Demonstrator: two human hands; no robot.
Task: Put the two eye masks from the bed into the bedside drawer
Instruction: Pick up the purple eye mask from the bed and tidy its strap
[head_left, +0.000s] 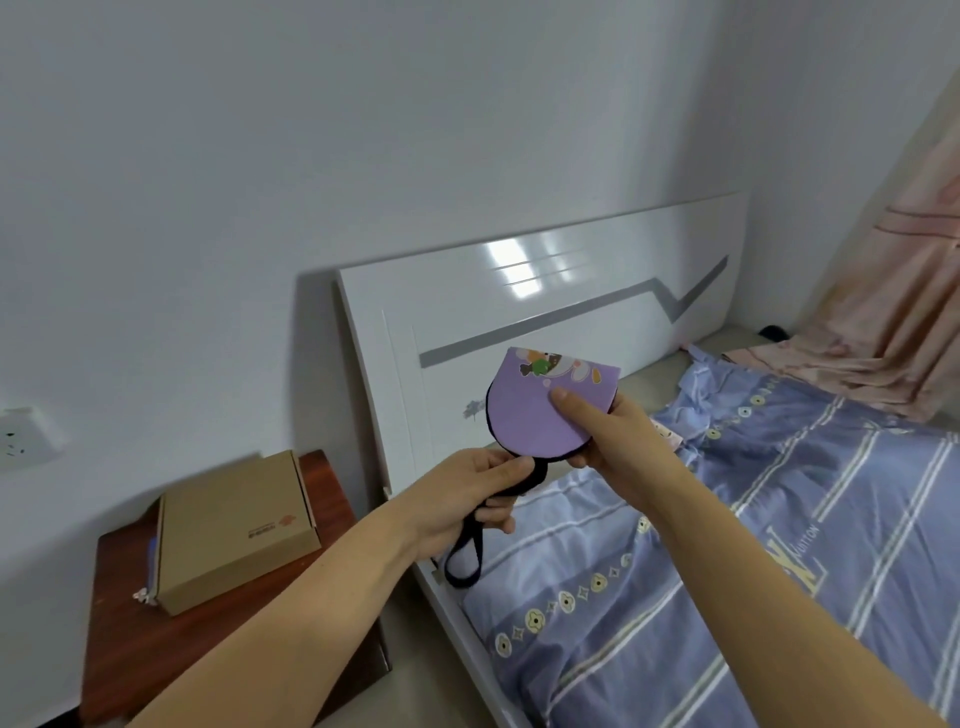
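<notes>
Two bare forearms, no sleeves, bare hands, left hand (475, 491), right hand (615, 434), short nails

Both bare forearms reach forward; the left hand (475, 491) is curled closed with fingers gripping, the right hand (613, 436) pinches, thumb (569, 402) pressed flat on top

Eye mask (535, 410): matt purple cloth, black elastic strap (467, 551). Headboard (545, 306): glossy white, smooth, reflective. Bedsheet (727, 545): soft printed cloth, wrinkled. Box (234, 530): matt brown cardboard. Tabletop (135, 623): reddish wood, slight sheen. Curtain (893, 312): pink cloth. Wall (260, 156): matt paint.
</notes>
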